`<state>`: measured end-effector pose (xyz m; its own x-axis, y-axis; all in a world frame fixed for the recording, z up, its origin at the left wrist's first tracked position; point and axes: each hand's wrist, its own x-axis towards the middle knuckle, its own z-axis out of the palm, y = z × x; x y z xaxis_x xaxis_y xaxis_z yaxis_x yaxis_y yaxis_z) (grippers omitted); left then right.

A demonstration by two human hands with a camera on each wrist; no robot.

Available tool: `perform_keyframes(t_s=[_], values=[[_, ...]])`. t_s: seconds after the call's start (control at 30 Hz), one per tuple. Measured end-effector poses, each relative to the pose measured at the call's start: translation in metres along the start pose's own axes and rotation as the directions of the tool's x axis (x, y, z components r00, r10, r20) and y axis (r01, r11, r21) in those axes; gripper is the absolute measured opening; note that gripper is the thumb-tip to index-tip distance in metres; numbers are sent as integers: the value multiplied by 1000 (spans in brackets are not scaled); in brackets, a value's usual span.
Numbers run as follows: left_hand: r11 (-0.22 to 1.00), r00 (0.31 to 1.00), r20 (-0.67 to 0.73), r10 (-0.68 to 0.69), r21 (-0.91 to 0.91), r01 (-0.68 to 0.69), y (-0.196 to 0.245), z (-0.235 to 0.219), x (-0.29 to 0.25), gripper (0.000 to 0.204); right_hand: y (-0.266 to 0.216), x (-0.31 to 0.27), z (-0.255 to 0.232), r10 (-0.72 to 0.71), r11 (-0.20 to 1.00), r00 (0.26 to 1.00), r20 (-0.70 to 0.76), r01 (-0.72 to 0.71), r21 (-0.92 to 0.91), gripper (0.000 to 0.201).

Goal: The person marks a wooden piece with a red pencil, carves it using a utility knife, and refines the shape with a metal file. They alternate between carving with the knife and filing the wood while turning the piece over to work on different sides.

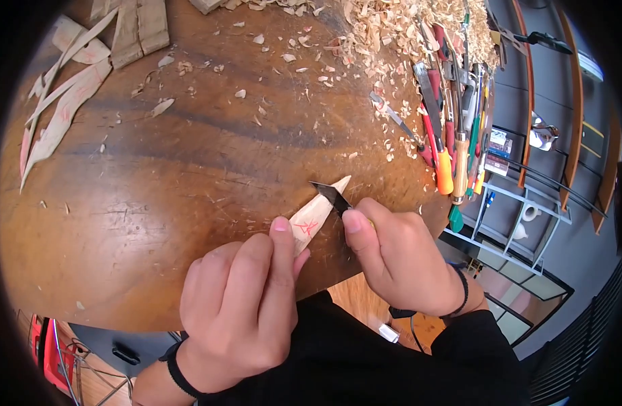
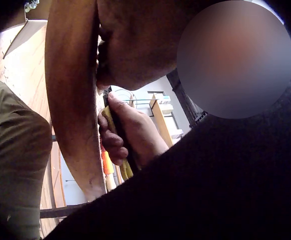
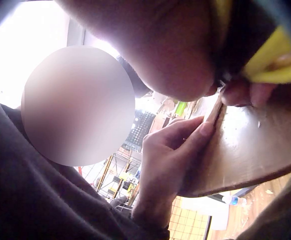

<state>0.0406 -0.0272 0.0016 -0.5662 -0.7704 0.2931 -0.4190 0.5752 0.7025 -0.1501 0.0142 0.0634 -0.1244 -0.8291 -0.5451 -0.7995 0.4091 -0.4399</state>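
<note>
My left hand (image 1: 240, 301) pinches a pale, pointed piece of wood (image 1: 312, 222) low over the front of the wooden table (image 1: 162, 223). Red pencil-like lines mark its upper face. In my right hand (image 1: 405, 260) I grip a utility knife (image 1: 333, 197) with a dark, angled blade, which lies across the wood near its narrow tip. The knife's yellow and black handle (image 3: 280, 57) shows large in the right wrist view; in the head view my fingers hide most of it. My right thumb presses along the knife close to the blade.
Several chisels and carving tools (image 1: 456, 135) lie in a row at the right edge, beside a heap of wood shavings (image 1: 392, 34). Cut wood pieces (image 1: 67, 115) with red marks lie at the far left. Small chips are scattered over the tabletop.
</note>
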Motion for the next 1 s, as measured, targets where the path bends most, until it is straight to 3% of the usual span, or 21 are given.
perform_keyframes(t_s=[0.07, 0.13, 0.23, 0.43, 0.57, 1.0], values=[[1000, 1000, -13, 6, 4, -5, 0, 1, -1, 41, 1, 1, -2, -2, 1000, 1000, -24, 3, 30, 35], [1000, 1000, -29, 5, 7, -5, 0, 3, -1, 40, 0, 1, -9, 52, 983, 997, 61, -62, 172, 37], [1000, 999, -50, 11, -1, -11, -1, 4, -1, 40, -2, -1, -13, 123, 958, 986, 110, -147, 246, 38], [1000, 998, -59, -4, 2, 4, 1, 4, -2, 41, -4, -12, -6, 87, 971, 996, 18, -89, 220, 38], [1000, 998, -61, 2, -5, -2, 0, 4, -2, 41, -3, -11, -9, 132, 954, 991, 6, -129, 272, 36], [1000, 1000, -29, 0, -7, 0, -1, 2, -2, 42, 2, -7, -3, 15, 995, 1000, -18, -13, 99, 32]])
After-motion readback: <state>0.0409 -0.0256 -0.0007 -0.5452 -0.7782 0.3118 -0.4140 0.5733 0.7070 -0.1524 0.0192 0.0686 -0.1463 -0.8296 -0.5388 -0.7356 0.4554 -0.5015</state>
